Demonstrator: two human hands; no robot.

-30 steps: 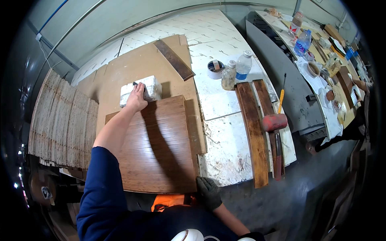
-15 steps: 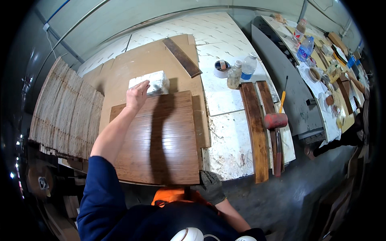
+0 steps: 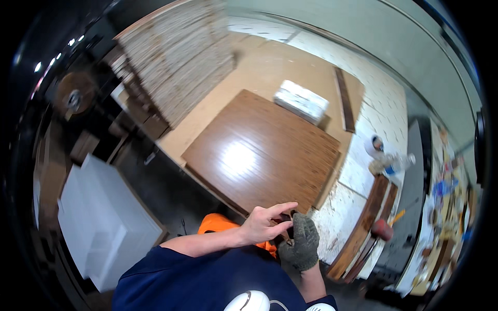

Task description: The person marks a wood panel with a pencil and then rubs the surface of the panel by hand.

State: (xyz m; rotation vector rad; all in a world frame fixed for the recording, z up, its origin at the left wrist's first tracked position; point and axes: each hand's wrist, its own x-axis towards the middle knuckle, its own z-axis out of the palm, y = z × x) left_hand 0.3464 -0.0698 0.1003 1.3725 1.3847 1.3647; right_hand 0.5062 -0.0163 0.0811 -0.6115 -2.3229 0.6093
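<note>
A stack of brown wooden boards (image 3: 270,140) with a glossy, grooved top lies in front of me on a brown sheet. At its near right corner my hands meet. My left hand (image 3: 267,224) is bare, its index finger and thumb stretched out and apart, close to the fingertips of the glove. My right hand (image 3: 301,241), in a dark grey-green work glove, has its fingers curled. Something small and dark shows between the two hands, too hidden to name. Beyond the stack sits a white wrapped block (image 3: 301,101), away from both hands.
A tall stack of pale panels (image 3: 176,57) stands at the left. A narrow dark plank (image 3: 344,101) lies at the back right. Nearer are long brown planks (image 3: 358,233), a red mallet (image 3: 382,229) and a clear bottle (image 3: 399,163). White sheets (image 3: 104,223) lean at lower left.
My left hand has left the white block and come back to the gloved right hand. The right hand has curled up from lying flat at the corner. The view has swung left.
</note>
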